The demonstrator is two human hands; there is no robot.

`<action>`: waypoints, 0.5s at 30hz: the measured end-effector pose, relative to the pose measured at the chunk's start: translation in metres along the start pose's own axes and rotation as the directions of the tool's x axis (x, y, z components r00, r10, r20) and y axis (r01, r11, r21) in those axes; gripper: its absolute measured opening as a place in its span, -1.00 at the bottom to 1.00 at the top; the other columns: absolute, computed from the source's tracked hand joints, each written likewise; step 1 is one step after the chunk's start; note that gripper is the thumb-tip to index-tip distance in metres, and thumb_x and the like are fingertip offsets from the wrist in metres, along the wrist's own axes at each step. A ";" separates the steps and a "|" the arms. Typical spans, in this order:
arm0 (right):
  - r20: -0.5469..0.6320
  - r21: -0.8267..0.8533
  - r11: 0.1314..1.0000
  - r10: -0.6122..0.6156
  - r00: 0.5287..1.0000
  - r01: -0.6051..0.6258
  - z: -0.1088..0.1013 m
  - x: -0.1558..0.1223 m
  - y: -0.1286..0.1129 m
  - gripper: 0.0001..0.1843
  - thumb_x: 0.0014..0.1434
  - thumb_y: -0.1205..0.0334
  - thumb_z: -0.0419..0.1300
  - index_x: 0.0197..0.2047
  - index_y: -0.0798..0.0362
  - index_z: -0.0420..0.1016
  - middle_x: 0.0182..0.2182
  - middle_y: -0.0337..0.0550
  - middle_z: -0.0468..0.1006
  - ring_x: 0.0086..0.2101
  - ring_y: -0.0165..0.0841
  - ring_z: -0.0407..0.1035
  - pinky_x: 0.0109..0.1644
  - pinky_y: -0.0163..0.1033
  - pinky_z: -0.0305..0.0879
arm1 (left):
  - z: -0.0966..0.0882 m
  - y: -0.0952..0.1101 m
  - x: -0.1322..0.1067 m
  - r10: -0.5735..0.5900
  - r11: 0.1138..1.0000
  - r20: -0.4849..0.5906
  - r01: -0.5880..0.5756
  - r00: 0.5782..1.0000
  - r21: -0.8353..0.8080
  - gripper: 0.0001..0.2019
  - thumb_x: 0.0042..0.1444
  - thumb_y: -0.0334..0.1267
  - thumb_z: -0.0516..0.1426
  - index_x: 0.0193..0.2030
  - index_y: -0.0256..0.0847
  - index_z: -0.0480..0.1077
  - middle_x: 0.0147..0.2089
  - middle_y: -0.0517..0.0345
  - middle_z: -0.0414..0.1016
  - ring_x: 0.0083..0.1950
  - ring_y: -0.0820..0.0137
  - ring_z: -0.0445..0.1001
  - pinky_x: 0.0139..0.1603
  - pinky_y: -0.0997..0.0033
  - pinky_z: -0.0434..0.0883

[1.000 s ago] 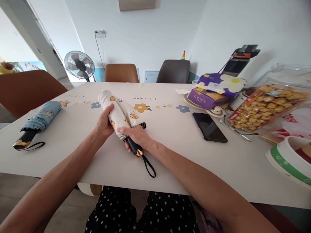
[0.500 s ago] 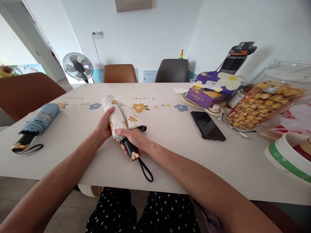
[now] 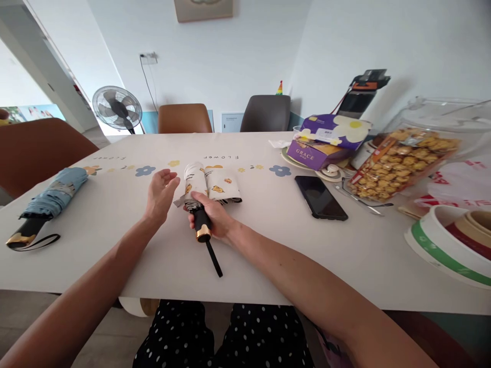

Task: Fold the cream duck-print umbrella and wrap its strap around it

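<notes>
A white umbrella [image 3: 196, 180] with small yellow-orange cartoon prints is partly wrapped, a loose flap of its cloth spread to the right. My right hand [image 3: 215, 214] grips it where the cloth meets the black handle with a gold end; a black wrist strap hangs from that end toward me. Off to the left of the cloth, my left hand [image 3: 161, 197] is in the air, fingers apart and holding nothing. Farther left on the table lies a blue umbrella [image 3: 61, 191], rolled up, with its own black and gold handle and strap.
On the white table [image 3: 253, 255], a black phone [image 3: 321, 198] lies to the right. Beyond it are glasses [image 3: 364, 202], a purple tissue pack [image 3: 314, 153], a clear jar of snacks [image 3: 406, 158] and a green-striped white roll [image 3: 433, 245]. Chairs and a fan [image 3: 117, 108] stand behind.
My left hand has let go of the white umbrella and moved left, opening. The umbrella has turned more upright in my right hand, and its flap spreads wider to the right.
</notes>
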State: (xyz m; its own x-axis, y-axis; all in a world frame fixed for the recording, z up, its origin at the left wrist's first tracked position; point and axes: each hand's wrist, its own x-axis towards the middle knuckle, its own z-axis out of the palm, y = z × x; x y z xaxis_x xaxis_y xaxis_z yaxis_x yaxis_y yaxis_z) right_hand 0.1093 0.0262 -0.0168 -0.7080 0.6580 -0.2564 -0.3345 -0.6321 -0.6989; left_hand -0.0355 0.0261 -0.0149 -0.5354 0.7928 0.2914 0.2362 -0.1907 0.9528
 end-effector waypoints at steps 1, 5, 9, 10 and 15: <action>0.014 0.004 1.000 0.004 1.000 -0.004 -0.001 0.001 0.001 -0.73 0.21 0.11 0.07 -0.33 0.19 0.33 -0.49 -0.17 0.42 -0.66 -0.50 0.30 -0.64 -0.35 0.33 | 0.001 0.004 -0.001 0.043 0.999 -0.009 -0.043 0.999 0.033 -0.63 -0.04 -0.25 0.16 -0.05 -0.22 0.28 0.00 -0.01 0.40 0.05 0.33 0.37 0.06 0.32 0.31; 0.076 -0.024 0.999 0.046 0.996 -0.044 -0.007 0.003 0.003 -0.69 0.20 0.07 0.07 -0.34 0.19 0.35 -0.53 -0.15 0.42 -0.60 -0.42 0.39 -0.53 -0.31 0.40 | 0.015 0.033 -0.008 0.191 0.967 0.070 -0.200 0.979 0.156 -0.74 0.00 -0.30 0.11 -0.11 -0.20 0.32 -0.06 0.05 0.44 0.02 0.34 0.39 0.04 0.34 0.31; 0.059 -0.123 0.990 0.078 0.995 -0.070 -0.008 -0.001 0.000 -0.72 0.18 0.07 0.08 -0.34 0.17 0.32 -0.54 -0.12 0.43 -0.56 -0.35 0.43 -0.56 -0.32 0.36 | 0.045 0.064 -0.012 0.156 0.888 0.414 -0.310 0.897 0.338 -0.77 0.00 -0.24 0.10 -0.16 -0.15 0.40 -0.04 0.10 0.45 -0.01 0.25 0.40 -0.01 0.28 0.31; 0.055 -0.138 0.990 0.044 0.998 -0.036 -0.007 -0.002 0.000 -0.74 0.19 0.10 0.06 -0.32 0.16 0.31 -0.54 -0.13 0.43 -0.55 -0.34 0.43 -0.55 -0.31 0.36 | 0.054 0.067 -0.012 0.128 0.841 0.512 -0.367 0.849 0.398 -0.74 -0.01 -0.23 0.11 -0.14 -0.12 0.40 -0.02 0.10 0.44 0.02 0.22 0.38 0.00 0.25 0.30; -0.022 -0.428 0.899 -0.118 0.993 0.097 -0.002 -0.005 -0.004 -0.80 0.22 0.17 0.03 -0.39 0.09 0.28 -0.67 -0.30 0.35 -0.57 -0.37 0.37 -0.55 -0.34 0.33 | 0.101 0.060 -0.012 -0.125 0.476 0.870 -0.741 0.476 0.474 -0.53 -0.13 -0.36 0.12 0.01 -0.10 0.38 0.07 0.02 0.38 0.10 0.11 0.28 0.05 0.16 0.23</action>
State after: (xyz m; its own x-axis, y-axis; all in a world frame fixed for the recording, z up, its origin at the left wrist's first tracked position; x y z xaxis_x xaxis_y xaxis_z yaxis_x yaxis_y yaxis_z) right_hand 0.1152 0.0263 -0.0145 -0.6499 0.7368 -0.1866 -0.1034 -0.3289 -0.9387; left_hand 0.0666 0.0636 0.0300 0.4214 0.9052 -0.0547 0.8932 -0.4039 0.1975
